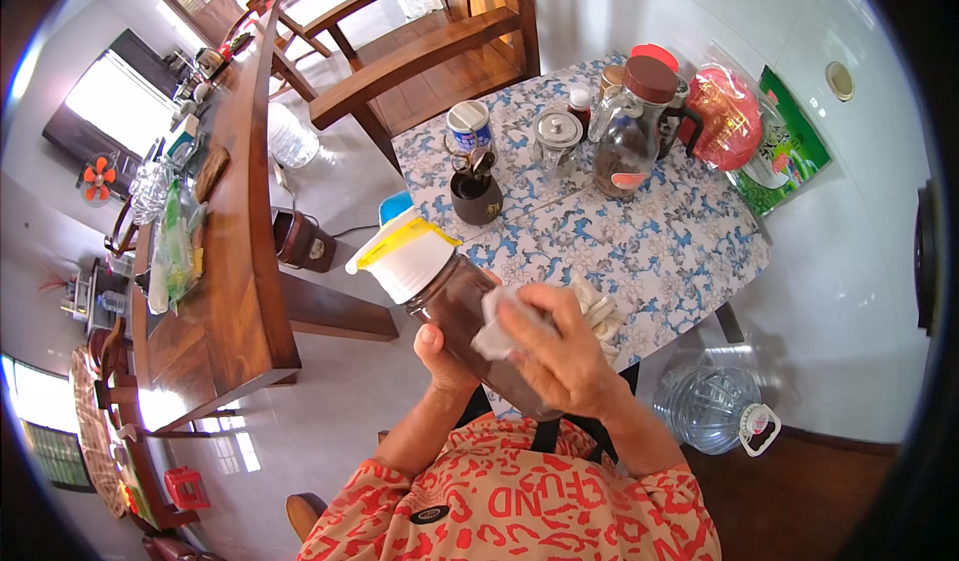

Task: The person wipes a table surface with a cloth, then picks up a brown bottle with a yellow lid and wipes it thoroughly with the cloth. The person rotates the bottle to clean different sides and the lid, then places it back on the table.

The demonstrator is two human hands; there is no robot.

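Observation:
A clear pitcher (448,306) with a white lid (405,259) and a yellow strip across it is tilted in front of my body, its lid toward the upper left. My left hand (447,364) is closed around its side, thumb showing and most fingers hidden behind it. Bunched in my right hand (567,354) is a white cloth (493,327), pressed against the pitcher's wall. A crumpled pale cloth (601,314) lies on the table just beyond my right hand. Across the table from my hands stands a dark cup (477,201) with spoons in it.
The flower-patterned table (559,246) also bears a blue-and-white can (469,126), a lidded glass jar (556,139) and a brown-capped glass jug (621,151). A large water bottle (707,409) lies at right. A wooden chair (425,61) and a long wooden table (235,261) stand left.

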